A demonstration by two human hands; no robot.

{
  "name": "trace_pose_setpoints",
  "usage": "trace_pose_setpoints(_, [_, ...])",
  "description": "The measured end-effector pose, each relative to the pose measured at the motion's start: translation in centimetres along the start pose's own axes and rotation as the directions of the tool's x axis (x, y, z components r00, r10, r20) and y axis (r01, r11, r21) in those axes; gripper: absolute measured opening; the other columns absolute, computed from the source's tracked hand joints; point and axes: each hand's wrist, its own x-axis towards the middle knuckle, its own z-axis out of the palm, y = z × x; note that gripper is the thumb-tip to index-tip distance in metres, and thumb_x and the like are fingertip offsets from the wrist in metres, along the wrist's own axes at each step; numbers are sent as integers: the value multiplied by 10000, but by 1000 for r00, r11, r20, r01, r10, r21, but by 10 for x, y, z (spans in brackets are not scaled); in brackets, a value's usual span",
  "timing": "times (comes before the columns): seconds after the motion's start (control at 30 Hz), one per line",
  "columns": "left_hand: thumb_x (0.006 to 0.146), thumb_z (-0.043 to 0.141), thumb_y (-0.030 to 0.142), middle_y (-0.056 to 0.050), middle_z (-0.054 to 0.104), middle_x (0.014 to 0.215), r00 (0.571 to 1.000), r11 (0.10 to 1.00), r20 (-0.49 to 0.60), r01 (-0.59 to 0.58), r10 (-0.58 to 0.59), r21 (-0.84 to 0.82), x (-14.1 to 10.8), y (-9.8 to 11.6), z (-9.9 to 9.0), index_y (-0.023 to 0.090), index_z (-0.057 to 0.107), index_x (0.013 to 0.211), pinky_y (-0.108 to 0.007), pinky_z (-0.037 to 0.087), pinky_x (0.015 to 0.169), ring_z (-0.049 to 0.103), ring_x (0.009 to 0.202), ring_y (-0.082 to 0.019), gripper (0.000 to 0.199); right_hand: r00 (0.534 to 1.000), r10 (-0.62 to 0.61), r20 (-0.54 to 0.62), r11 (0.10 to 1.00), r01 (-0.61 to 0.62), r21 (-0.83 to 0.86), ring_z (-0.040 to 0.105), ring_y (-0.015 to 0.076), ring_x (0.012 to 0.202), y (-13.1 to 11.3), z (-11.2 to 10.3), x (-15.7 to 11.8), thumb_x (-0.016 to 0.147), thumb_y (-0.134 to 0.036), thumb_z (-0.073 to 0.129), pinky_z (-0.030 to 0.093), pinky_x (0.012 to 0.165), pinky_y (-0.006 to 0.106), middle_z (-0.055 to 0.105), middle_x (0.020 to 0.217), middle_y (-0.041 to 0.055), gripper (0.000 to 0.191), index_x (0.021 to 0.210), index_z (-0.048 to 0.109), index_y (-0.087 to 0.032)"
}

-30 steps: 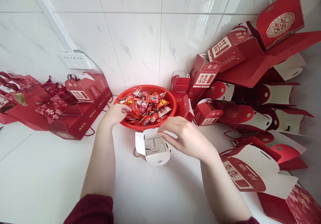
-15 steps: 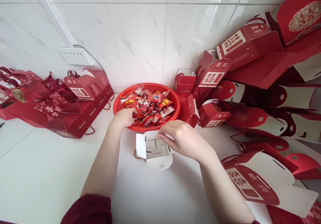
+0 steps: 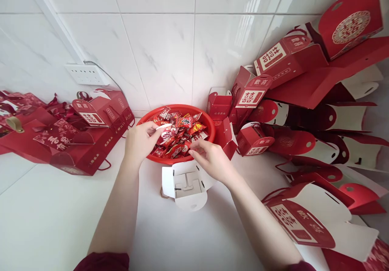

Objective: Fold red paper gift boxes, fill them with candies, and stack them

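Observation:
A round red basket [image 3: 209, 119] against the tiled wall holds a heap of wrapped candies [image 3: 178, 131]. Above its left part, my left hand [image 3: 141, 139] is closed, pinching a small white-edged packet [image 3: 164, 127] between thumb and fingers. My right hand [image 3: 209, 155] reaches over the basket's front rim with its fingers bent together near the candies; what they hold, if anything, is too small to tell. Just in front of the basket stands an open white-lined box [image 3: 190, 190], flaps spread, with no candy visible inside.
Red gift boxes and bags [image 3: 88, 145] are piled at the left. More red boxes [image 3: 255, 137] and bags with white linings crowd the right side, one open box [image 3: 304, 218] near my right forearm. A power strip [image 3: 86, 74] is on the wall.
My left hand has risen from the candies with a packet. My right hand has left the white box and moved to the basket's front rim. The view has shifted slightly.

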Motion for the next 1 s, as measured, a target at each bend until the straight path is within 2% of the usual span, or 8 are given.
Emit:
trace_pose_setpoints(0.07, [850, 603, 460, -30, 746, 881, 996, 957, 83, -3, 29, -290, -5, 10, 4, 208, 692, 858, -316, 532, 777, 695, 830, -213, 268, 999, 51, -10, 982, -48, 183, 656, 182, 1013, 5, 8, 3, 928, -345, 602, 521, 851, 319, 656, 1215, 77, 324, 1228, 551, -231])
trace_pose_setpoints(0.17, [844, 625, 457, -41, 740, 864, 952, 867, 279, 30, 126, -497, -11, 26, 8, 190, 694, 826, -314, 544, 763, 690, 822, -209, 277, 994, 107, 0, 927, -100, 361, 666, 182, 995, 9, 15, 5, 884, -401, 659, 542, 849, 330, 626, 1274, 103, 544, 1361, 454, -237])
trace_pose_setpoints(0.33, [877, 605, 429, -31, 742, 864, 872, 845, 449, 84, 193, -527, -13, 32, 7, 205, 717, 905, -304, 551, 782, 705, 799, -190, 253, 996, 83, -31, 929, -66, 365, 681, 180, 855, 15, 12, 8, 886, -375, 646, 543, 776, 310, 720, 936, 40, 255, 1070, 637, -198])
trace_pose_setpoints(0.5, [863, 578, 483, -38, 731, 1066, 930, 989, 358, -40, 88, -139, -8, 11, 19, 250, 700, 1019, -344, 521, 841, 682, 970, -240, 305, 963, 95, -251, 994, -77, 78, 694, 214, 962, 27, 12, 13, 877, -263, 634, 552, 860, 360, 718, 1122, 73, 301, 1173, 633, -212])
trace_pose_setpoints(0.63, [771, 627, 564, -55, 737, 1015, 882, 951, 469, -111, -40, 289, -3, -2, 38, 271, 712, 942, -354, 502, 738, 674, 956, -302, 350, 973, 34, -228, 999, -33, 10, 687, 196, 1021, 35, 21, 15, 903, -131, 515, 552, 901, 349, 701, 1171, 71, 331, 1204, 623, -217])
trace_pose_setpoints(0.7, [820, 563, 533, -65, 739, 924, 869, 932, 488, -109, -79, 345, 0, -5, 43, 259, 703, 841, -345, 489, 690, 680, 906, -300, 309, 972, 17, -233, 1000, -17, 2, 661, 205, 1079, 35, 23, 15, 906, -128, 511, 528, 949, 362, 691, 1179, 84, 301, 1171, 634, -201])
trace_pose_setpoints(0.87, [863, 516, 454, -86, 732, 888, 915, 913, 388, -64, -108, 403, 7, -12, 34, 247, 684, 763, -373, 486, 698, 667, 934, -324, 285, 979, -67, -190, 994, 49, -97, 609, 227, 1122, 25, 16, 12, 923, -166, 526, 484, 972, 375, 684, 1137, 86, 172, 1031, 657, -193])
trace_pose_setpoints(1.0, [853, 550, 374, -77, 727, 1048, 961, 928, 250, 18, -119, 373, 11, -24, 18, 258, 682, 1028, -375, 513, 790, 658, 1014, -298, 248, 984, -65, -167, 992, 46, -115, 636, 209, 1008, 17, 6, 9, 941, -183, 519, 501, 876, 334, 693, 1036, 61, 139, 987, 649, -204])
